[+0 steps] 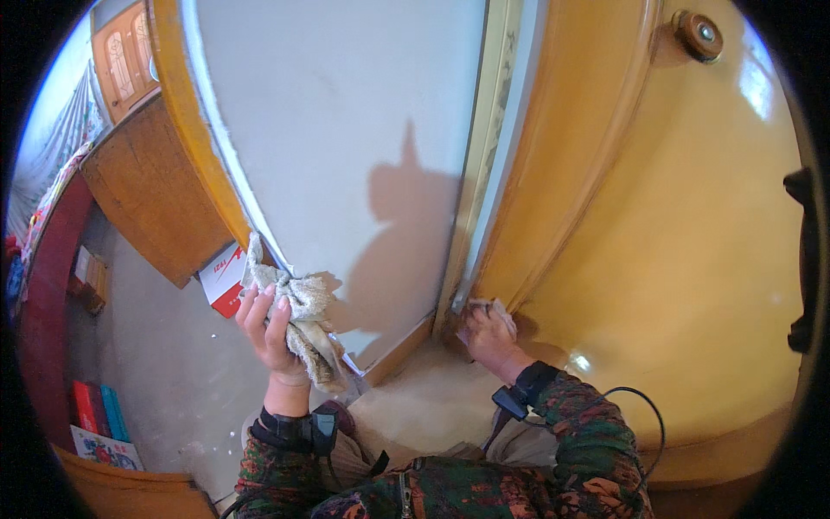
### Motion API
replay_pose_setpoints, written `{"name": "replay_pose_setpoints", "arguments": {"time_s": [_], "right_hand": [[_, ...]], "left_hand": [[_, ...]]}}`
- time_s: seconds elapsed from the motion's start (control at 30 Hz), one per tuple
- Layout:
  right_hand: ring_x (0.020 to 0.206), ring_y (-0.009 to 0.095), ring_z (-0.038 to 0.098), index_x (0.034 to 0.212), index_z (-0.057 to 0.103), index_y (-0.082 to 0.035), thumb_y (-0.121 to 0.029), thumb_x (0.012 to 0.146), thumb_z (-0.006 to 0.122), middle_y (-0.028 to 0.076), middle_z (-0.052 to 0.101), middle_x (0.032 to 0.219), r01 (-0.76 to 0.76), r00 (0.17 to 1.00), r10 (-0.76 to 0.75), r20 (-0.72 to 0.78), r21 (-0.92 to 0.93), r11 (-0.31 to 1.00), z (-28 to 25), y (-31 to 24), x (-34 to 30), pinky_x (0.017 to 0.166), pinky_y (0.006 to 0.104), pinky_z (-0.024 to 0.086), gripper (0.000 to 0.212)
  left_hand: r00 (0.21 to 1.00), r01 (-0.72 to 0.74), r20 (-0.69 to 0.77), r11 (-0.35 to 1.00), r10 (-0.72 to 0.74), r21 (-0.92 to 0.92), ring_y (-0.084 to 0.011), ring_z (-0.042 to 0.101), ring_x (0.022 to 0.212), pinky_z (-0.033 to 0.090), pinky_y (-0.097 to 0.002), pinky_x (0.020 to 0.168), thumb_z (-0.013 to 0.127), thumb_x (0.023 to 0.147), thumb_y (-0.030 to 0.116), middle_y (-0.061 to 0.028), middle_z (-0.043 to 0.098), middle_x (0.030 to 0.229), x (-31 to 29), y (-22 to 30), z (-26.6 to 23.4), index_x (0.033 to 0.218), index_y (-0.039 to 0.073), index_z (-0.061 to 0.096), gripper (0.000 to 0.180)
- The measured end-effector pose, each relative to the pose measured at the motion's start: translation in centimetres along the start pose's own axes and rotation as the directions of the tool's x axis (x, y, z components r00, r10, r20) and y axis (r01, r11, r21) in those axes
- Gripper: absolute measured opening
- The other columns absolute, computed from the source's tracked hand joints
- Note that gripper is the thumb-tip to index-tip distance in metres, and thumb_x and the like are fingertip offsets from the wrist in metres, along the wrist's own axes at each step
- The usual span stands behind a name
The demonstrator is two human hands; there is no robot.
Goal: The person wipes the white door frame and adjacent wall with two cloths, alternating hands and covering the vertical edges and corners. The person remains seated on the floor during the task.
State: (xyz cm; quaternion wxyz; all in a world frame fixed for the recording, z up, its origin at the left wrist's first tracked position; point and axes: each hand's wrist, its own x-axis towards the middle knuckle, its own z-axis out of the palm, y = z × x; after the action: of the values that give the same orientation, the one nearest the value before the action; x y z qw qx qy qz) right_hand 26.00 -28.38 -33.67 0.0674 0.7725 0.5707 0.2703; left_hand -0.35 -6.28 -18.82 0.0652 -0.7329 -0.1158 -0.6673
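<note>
My left hand (270, 333) is closed round a crumpled greyish-white rag (309, 298), held up in front of the lower end of the wall's wooden edge trim (201, 138). Loose folds of the rag hang below my fingers. Low at the door frame (494, 164), my right hand (493, 337) is closed on a small pale cloth (503, 313), which shows only at the top of my fingers. That hand is against the bottom corner where the frame meets the glossy yellow-brown door (657, 225). Its fingertips are partly hidden.
A white wall section (346, 104) stands between trim and frame, with my shadow on it. The door has a round knob (699, 36). To the left are a brown wooden panel (156, 186), a red-and-white box (223, 281) and several books (102, 411). A cable (661, 424) loops beside my right sleeve.
</note>
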Motion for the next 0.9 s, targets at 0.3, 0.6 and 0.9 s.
{"name": "replay_pose_setpoints", "arguments": {"time_s": [0.3,0.6,0.9], "right_hand": [[0.127,0.029,0.051,0.101,0.072,-0.01,-0.021,0.083,0.057,0.008,0.063,0.126,-0.089,0.768,-0.046,-0.638,-0.177,0.98,-27.9,13.6,11.9,0.101,0.0499,0.038,0.026],[0.12,0.027,0.053,0.095,0.071,-0.006,-0.017,0.075,0.06,0.008,0.062,0.121,-0.071,0.828,-0.107,-0.551,-0.292,0.954,-27.5,15.0,14.0,0.099,0.0449,0.041,0.025],[0.109,0.027,0.054,0.093,0.07,-0.011,-0.026,0.075,0.06,0.007,0.062,0.106,0.232,0.966,-0.248,-0.068,-0.18,0.956,-16.2,6.9,8.0,0.085,0.0553,0.04,0.025]], "left_hand": [[0.992,0.024,-0.119,0.996,-0.034,-0.087,-0.0383,0.056,0.115,0.047,-0.0492,0.097,0.073,0.084,0.014,-0.0131,0.061,0.119,0.3,0.7,1.1,0.114,0.013,0.059,0.033],[0.987,0.037,-0.153,0.994,-0.052,-0.104,-0.0385,0.057,0.114,0.046,-0.0494,0.097,0.074,0.082,0.013,-0.0143,0.062,0.117,0.1,1.2,1.6,0.112,0.012,0.06,0.033],[0.99,0.049,-0.128,0.989,-0.066,-0.136,-0.0388,0.056,0.116,0.045,-0.0495,0.098,0.074,0.081,0.011,-0.0151,0.062,0.118,0.3,1.1,1.3,0.112,0.011,0.061,0.033]]}}
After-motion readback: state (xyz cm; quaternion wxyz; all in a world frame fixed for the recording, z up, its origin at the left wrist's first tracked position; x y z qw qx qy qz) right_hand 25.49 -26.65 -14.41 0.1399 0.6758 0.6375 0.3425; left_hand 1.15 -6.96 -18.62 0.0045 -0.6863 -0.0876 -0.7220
